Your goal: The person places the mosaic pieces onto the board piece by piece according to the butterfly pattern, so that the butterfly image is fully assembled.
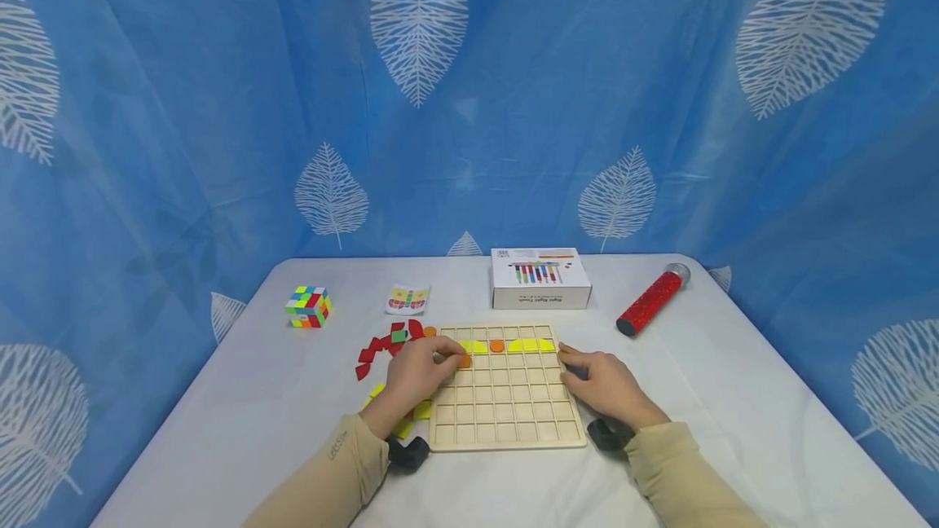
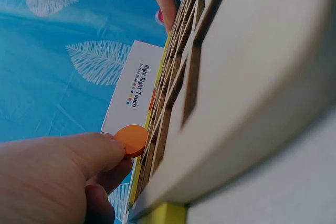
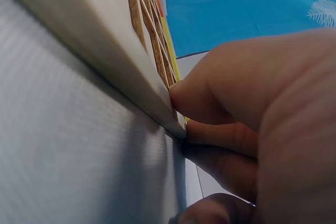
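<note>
My left hand (image 1: pixel 418 371) pinches an orange disc (image 2: pixel 132 139) between thumb and fingers, over the upper left of a wooden grid board (image 1: pixel 506 413). At the board's right edge, my right hand (image 1: pixel 607 384) grips the rim, thumb on top and fingers against the side in the right wrist view. Along the second row lie yellow pieces (image 1: pixel 531 345), some with curved edges, and another orange disc (image 1: pixel 497 346) between them.
Loose red pieces (image 1: pixel 366 355), a green square (image 1: pixel 398 336) and yellow pieces (image 1: pixel 403 429) lie left of the board. Behind stand a puzzle cube (image 1: pixel 308 307), a picture card (image 1: pixel 407 300) and a white box (image 1: pixel 541 278). A glittery red tube (image 1: pixel 651 302) lies at the right.
</note>
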`<state>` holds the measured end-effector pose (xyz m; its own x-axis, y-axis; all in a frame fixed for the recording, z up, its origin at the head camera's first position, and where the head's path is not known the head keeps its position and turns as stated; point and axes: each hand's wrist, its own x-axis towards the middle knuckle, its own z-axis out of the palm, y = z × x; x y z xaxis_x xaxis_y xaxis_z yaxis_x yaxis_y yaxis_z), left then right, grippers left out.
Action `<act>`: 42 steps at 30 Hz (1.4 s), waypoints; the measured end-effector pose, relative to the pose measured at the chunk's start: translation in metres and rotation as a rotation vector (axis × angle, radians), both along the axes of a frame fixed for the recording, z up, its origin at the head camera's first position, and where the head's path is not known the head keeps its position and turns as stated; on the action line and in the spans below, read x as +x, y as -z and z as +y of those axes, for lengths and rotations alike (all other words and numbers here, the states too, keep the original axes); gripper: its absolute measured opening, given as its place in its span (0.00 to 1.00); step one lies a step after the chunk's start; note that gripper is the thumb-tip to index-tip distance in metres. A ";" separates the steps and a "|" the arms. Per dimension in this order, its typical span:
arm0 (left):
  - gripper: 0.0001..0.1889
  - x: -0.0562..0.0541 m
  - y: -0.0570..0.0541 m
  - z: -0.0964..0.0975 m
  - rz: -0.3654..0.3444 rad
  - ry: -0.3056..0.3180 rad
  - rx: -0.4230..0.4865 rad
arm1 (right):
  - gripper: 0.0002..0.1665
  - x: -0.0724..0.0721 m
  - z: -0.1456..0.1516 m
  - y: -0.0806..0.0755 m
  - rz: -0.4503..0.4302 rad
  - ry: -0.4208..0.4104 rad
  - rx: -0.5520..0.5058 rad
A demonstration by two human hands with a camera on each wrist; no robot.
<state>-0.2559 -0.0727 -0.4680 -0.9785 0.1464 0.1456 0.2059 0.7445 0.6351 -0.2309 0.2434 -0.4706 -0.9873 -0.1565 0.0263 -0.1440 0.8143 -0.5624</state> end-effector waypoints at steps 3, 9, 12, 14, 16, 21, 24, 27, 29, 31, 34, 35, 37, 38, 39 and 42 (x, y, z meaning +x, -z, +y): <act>0.05 0.000 0.000 0.000 0.025 0.012 -0.041 | 0.28 0.001 -0.001 -0.002 -0.002 0.003 -0.001; 0.08 0.001 -0.001 0.000 0.086 0.026 -0.134 | 0.28 0.002 -0.002 -0.003 -0.002 0.003 -0.004; 0.09 0.000 -0.001 0.000 0.095 0.012 -0.173 | 0.28 0.002 -0.002 -0.002 -0.001 0.004 -0.001; 0.10 0.000 0.000 0.000 0.096 0.005 -0.191 | 0.28 0.002 -0.002 -0.002 -0.002 0.005 0.001; 0.11 0.000 0.001 0.001 0.098 0.000 -0.206 | 0.28 0.002 -0.001 -0.001 -0.003 0.008 0.002; 0.11 0.001 0.000 0.000 0.117 0.012 -0.235 | 0.28 0.002 -0.002 -0.002 0.008 0.008 0.012; 0.11 0.001 0.000 -0.001 0.126 0.024 -0.240 | 0.28 0.001 -0.001 -0.001 0.016 0.007 0.018; 0.11 0.001 0.000 -0.001 0.122 0.027 -0.240 | 0.28 0.001 -0.001 0.000 0.015 0.009 0.019; 0.11 0.001 0.001 -0.001 0.121 0.025 -0.241 | 0.28 0.000 -0.001 0.000 0.013 0.011 0.025; 0.11 0.001 0.002 -0.001 0.117 0.018 -0.242 | 0.28 0.000 -0.002 0.001 0.012 0.014 0.025; 0.11 0.001 0.002 0.000 0.109 -0.008 -0.227 | 0.28 0.000 -0.001 0.001 0.016 0.015 0.025; 0.11 0.001 0.002 0.000 0.107 -0.027 -0.219 | 0.28 0.000 -0.001 0.001 0.015 0.014 0.021; 0.12 0.001 0.002 -0.001 0.099 -0.077 -0.201 | 0.28 0.000 -0.001 0.002 0.014 0.013 0.016; 0.12 0.001 0.001 -0.002 0.094 -0.108 -0.188 | 0.28 0.001 -0.001 0.001 0.012 0.013 0.011; 0.12 0.001 0.001 -0.003 0.086 -0.141 -0.173 | 0.28 0.001 -0.001 0.001 0.009 0.012 0.007; 0.14 0.000 -0.001 -0.011 0.058 -0.251 -0.119 | 0.28 0.001 -0.001 0.001 0.010 0.010 0.001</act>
